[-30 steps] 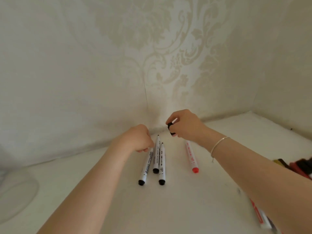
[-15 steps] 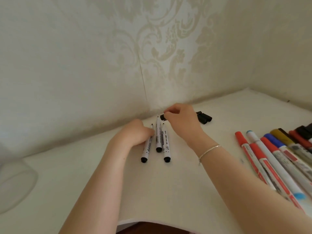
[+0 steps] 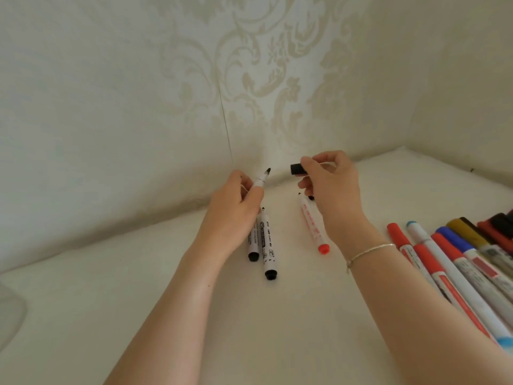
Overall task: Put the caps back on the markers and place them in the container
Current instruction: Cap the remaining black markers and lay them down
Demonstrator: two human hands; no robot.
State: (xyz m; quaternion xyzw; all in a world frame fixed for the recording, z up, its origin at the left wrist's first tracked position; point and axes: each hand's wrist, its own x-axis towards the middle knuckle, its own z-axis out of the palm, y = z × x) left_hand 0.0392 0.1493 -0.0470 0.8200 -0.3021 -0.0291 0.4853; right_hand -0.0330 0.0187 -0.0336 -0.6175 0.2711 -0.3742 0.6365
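Note:
My left hand (image 3: 236,212) grips an uncapped black marker (image 3: 262,179), its dark tip pointing up and to the right. My right hand (image 3: 330,187) pinches a black cap (image 3: 297,169) a short way to the right of that tip, not touching it. Below my left hand two more uncapped black markers (image 3: 267,245) lie side by side on the white table (image 3: 194,273). An uncapped red marker (image 3: 313,225) lies under my right hand. A clear container (image 3: 8,315) shows at the far left edge.
A row of several capped markers (image 3: 458,270) in red, blue, light blue and ochre lies at the right. Dark red and black items (image 3: 499,226) sit behind them. Patterned walls close the table at the back and right.
My left hand has lifted one black marker off the table, leaving two lying there. My right hand has raised the black cap level with its tip. The red marker is in view again.

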